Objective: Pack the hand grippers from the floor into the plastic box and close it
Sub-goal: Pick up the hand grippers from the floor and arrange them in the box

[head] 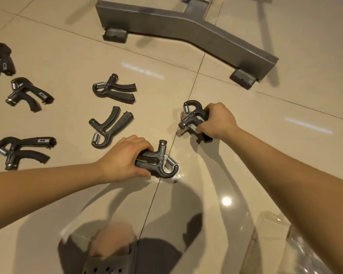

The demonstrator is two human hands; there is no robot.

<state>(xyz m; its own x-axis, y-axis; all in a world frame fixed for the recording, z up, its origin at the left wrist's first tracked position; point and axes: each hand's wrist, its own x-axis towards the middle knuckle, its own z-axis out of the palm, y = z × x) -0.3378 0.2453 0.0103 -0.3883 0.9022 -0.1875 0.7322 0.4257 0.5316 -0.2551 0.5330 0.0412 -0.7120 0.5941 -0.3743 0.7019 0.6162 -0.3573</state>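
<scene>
My left hand [125, 158] has fingers curled round one gripper [156, 164], right hand [218, 119] round another gripper [192, 116]; I'd lift both straight off the floor [67, 56], no dragging.

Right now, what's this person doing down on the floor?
A person is gathering black hand grippers off the tiled floor. The left hand grips the near gripper by its handles; the right hand grips the far gripper. Both are low at the floor. Several loose grippers lie to the left, not yet picked up.
</scene>
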